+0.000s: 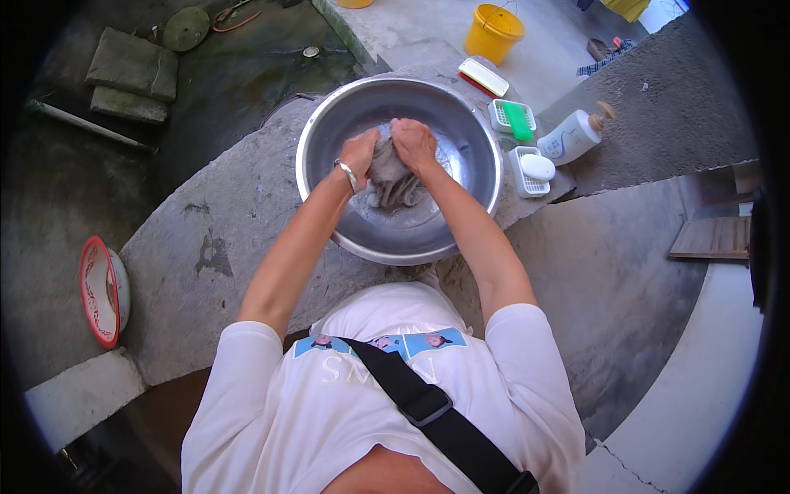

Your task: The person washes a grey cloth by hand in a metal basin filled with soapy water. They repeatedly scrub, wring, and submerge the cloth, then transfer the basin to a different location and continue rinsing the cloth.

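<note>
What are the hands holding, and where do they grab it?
A grey cloth: the left hand and right hand grip its bunched far end.

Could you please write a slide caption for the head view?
Left hand and right hand grip a grey cloth inside a metal basin on a grey slab.

along the right edge of the concrete slab (239, 206) sit a white-and-red brush (484, 77), a white soap dish (498, 119) carrying a green bar (518, 121), a second dish (527, 185) with an oval white soap (538, 168), and a white pump bottle (569, 138) with a tan nozzle (606, 110). past the slab's far edge a yellow bucket (492, 37) stands on pale floor (424, 25). a red-rimmed enamel bowl (102, 292) is by the near left corner, and two stacked grey blocks (136, 66) lie on dark ground (239, 82) beyond the left edge.
</note>
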A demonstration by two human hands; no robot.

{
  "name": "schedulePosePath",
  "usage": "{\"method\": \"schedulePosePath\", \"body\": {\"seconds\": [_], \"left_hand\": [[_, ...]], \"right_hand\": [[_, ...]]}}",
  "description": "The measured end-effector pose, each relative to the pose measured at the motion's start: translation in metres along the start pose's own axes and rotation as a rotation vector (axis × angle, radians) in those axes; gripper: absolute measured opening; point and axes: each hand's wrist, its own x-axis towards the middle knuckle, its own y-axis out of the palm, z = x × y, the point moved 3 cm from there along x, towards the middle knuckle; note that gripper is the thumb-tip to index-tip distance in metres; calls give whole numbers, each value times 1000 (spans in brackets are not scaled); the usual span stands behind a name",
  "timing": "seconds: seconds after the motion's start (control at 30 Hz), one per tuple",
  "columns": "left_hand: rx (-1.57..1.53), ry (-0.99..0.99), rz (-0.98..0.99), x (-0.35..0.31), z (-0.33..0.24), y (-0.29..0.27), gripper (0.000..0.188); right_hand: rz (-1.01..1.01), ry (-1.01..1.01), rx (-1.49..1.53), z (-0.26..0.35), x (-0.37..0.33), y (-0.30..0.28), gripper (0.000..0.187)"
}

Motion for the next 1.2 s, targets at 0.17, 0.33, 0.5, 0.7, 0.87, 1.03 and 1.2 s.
{"method": "schedulePosePath", "body": {"seconds": [0.17,0.33,0.5,0.7,0.87,1.03,1.2], "left_hand": [[-202,-147,3,61,31,-56,42],[159,-105,-97,55,31,-40,50],[-118,-263,-84,26,19,-32,48],[-305,-328,226,55,40,-58,43],[-524,-95,816,34,25,-35,37],[-330,-114,120,3,22,-12,27],[6,2,-55,6,23,-15,27]], "right_hand": [[202,184,-241,-6,-5,-3,43],[425,234,103,-42,2,48,42],[250,210,-189,1,-8,8,38],[65,-62,467,75,-37,10,27],[20,-190,373,116,-55,-34,20],[53,-203,302,64,-32,-1,25],[149,-19,-14,15,-1,-2,28]]}}
